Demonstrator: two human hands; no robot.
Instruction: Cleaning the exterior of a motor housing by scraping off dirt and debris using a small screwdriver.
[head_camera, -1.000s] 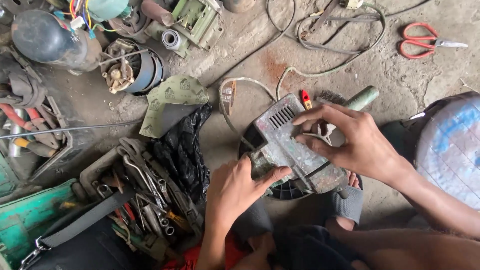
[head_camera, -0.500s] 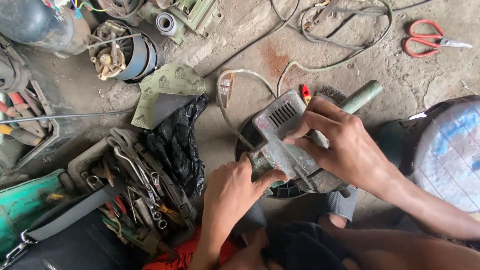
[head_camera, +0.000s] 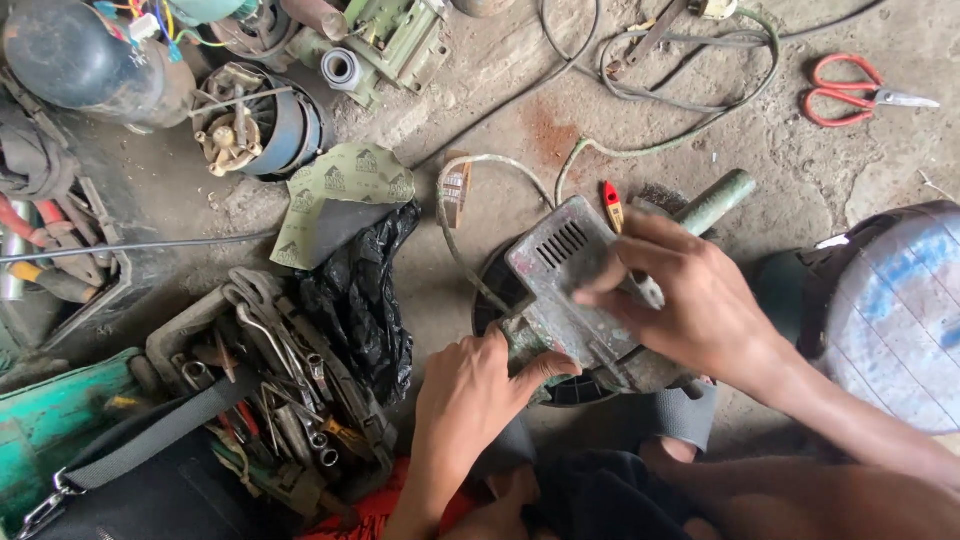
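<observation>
Grey metal cover plate with vent slots (head_camera: 570, 270) sits tilted on the round dark motor housing (head_camera: 560, 385) on the concrete floor, between both hands. Left hand (head_camera: 475, 390) curled around the plate's near edge, thumb hooked on the housing, gripping it. Right hand (head_camera: 700, 300) lies over the plate's far side, fingers half bent, pinching a small silvery tool (head_camera: 648, 290); exact grip unclear. Judging by this, cover is still on, fastening work mid-way, not freed. Versus half a second ago: right hand shifted a bit rightward, more of the slots exposed; left grip unchanged. Red scissors (head_camera: 850, 90) lie well beyond the right hand; tray of wrenches (head_camera: 270, 350) left of the left hand.
</observation>
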